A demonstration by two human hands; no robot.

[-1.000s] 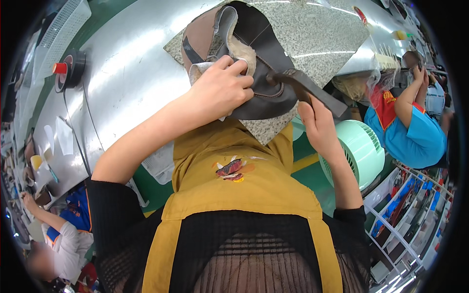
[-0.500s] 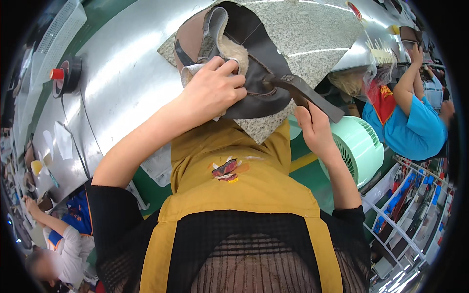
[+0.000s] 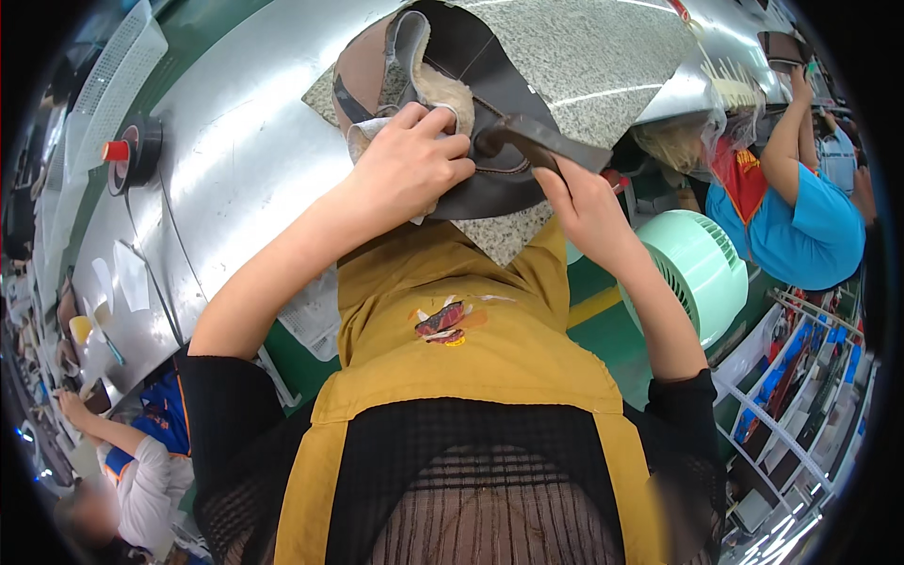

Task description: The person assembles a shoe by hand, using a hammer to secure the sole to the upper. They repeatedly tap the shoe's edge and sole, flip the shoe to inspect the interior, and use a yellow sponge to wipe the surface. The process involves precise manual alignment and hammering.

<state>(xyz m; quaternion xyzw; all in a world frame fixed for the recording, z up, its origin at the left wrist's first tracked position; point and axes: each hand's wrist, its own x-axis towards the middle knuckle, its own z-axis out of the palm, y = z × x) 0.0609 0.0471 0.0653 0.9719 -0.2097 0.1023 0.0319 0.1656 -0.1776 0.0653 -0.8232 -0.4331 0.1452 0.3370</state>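
Note:
A dark brown leather shoe upper (image 3: 513, 80) with cream fleece lining (image 3: 447, 89) lies at the near edge of the bench. My left hand (image 3: 414, 160) has its fingers curled over the lining, closed on the upper and pressing it down. In my right hand (image 3: 593, 212) is a dark metal hammer (image 3: 551, 141). The hammer's rounded face rests on or just above the leather, beside a braided seam and close to my left fingertips. My right palm hides most of the handle.
Under the upper is a speckled stone slab (image 3: 612, 56) on a metal bench (image 3: 235, 85). A black round device with a red knob (image 3: 116, 151) stands left. At right are a mint-green fan (image 3: 702, 259), a person in blue (image 3: 810, 235) and a rack (image 3: 791, 405). Another person sits lower left.
My right hand and the hammer have moved left and slightly up, bringing the hammer's face closer to my left fingers. My left hand keeps its hold on the upper.

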